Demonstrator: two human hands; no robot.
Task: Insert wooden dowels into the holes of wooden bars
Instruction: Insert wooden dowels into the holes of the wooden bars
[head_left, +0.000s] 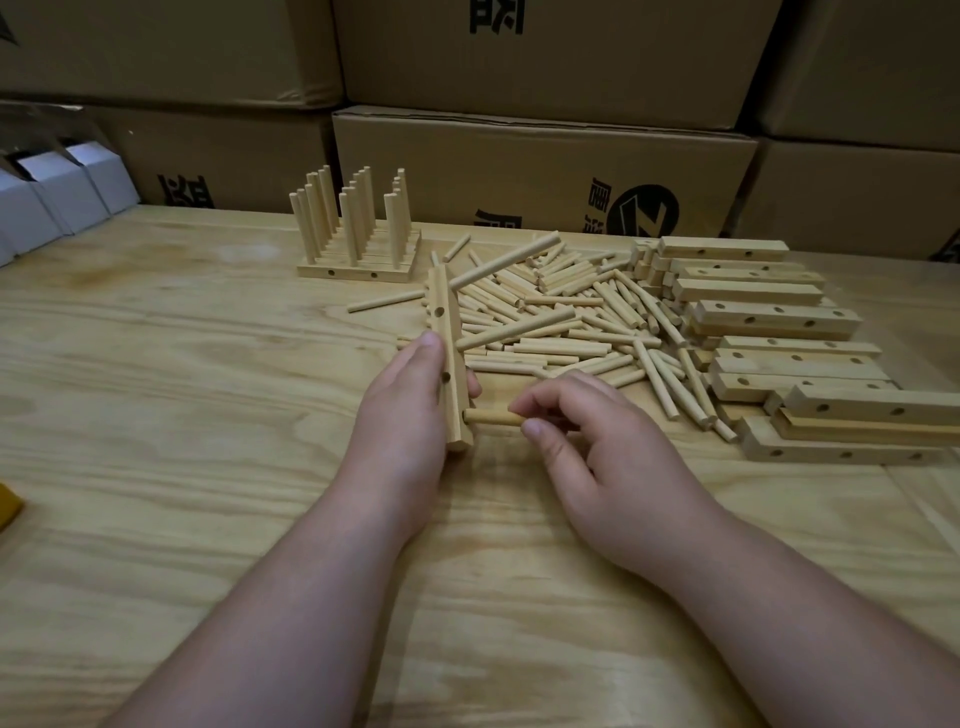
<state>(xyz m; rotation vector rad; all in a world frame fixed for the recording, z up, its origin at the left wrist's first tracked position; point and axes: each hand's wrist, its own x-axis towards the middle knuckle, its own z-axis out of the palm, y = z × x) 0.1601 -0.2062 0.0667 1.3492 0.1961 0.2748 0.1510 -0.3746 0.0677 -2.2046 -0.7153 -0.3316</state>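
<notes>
My left hand (402, 410) grips a wooden bar (448, 332) that points away from me over the table, its round holes facing left and up. Two dowels stick out of its right side, one near the far end (501, 265) and one at the middle (519, 327). My right hand (582, 441) pinches a third dowel (491, 417) between thumb and fingertips, with its tip against the near end of the bar. A loose heap of dowels (571, 317) lies behind both hands. Finished bars with upright dowels (356, 228) stand at the back.
A stack of empty drilled bars (779, 343) fills the right side of the wooden table (208, 415). Cardboard boxes (545, 171) wall off the back edge, with white boxes (52, 192) at the far left. A yellow object (8, 512) sits at the left edge.
</notes>
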